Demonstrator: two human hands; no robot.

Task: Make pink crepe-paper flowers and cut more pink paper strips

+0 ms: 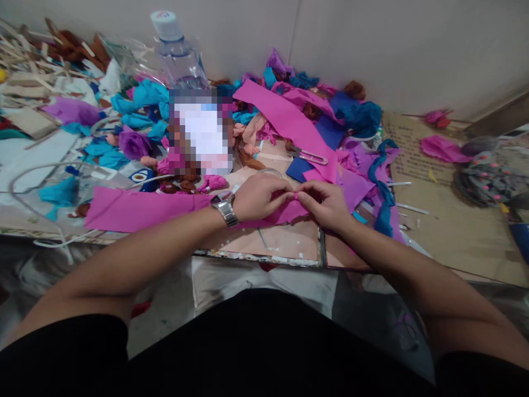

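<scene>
A long strip of bright pink crepe paper (pixel 136 210) lies across the near part of the table. My left hand (pixel 260 197), with a metal watch on its wrist, pinches the gathered end of this strip between thumb and fingers. Close against it, my right hand (pixel 327 205) pinches the same bunched pink end, and the two sets of fingertips almost touch. The fingers hide most of the gathered part. Just beyond the hands, a pair of thread snips (pixel 308 153) rests on another pink crepe strip (pixel 283 118).
A clear bottle with a white cap (pixel 166 26) stands behind a blurred-out patch. Crumpled blue, purple, pink and brown paper pieces (pixel 134 142) heap around it. Wooden sticks (pixel 28 52) pile far left. A white cord (pixel 61 165) loops at left; brown cardboard (pixel 454 220) lies right.
</scene>
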